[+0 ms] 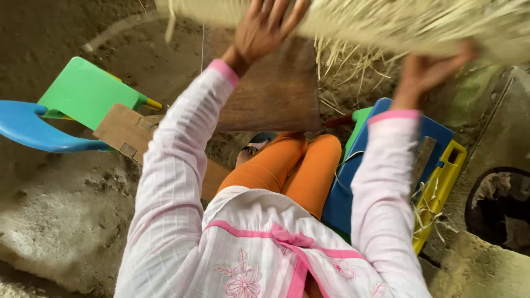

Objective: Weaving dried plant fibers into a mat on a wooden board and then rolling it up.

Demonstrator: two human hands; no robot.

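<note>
1. Nearest us lies the white tunic with pink trim, then our orange-clad knees, bent as we sit low over the earthen floor.
2. We hold a pale woven straw mat raised across the top of the view, loose strands hanging from its edge, probably to keep it off the dirt.
3. Our left hand reaches up, arm extended, fingers spread flat against the mat.
4. Our right hand is blurred beneath the fringe; we cannot tell its grip.
5. A brown wooden board lies below, with small plastic chairs, green and blue, on either side.
</note>
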